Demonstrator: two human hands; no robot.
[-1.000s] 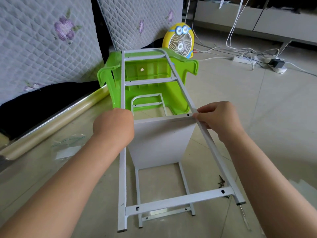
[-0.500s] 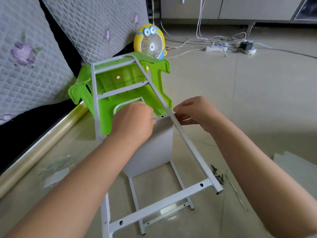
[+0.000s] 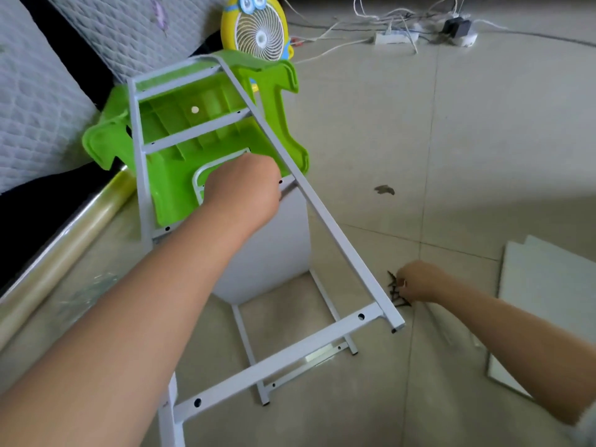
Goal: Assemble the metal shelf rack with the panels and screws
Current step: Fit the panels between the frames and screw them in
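Left hand (image 3: pixel 242 191) sits over the top edge of the panel (image 3: pixel 274 259), fingers tucked out of sight, so its grip can't be read. Right hand (image 3: pixel 419 280) at the screws (image 3: pixel 395 290), fingertips too small to tell if one's pinched; the frame (image 3: pixel 338 250) runs off the bottom edge

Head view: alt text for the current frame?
A person's left hand holds a white rectangular panel against a white metal rack frame leaning on a green plastic stool, while the right hand pinches small dark screws on the tiled floor.
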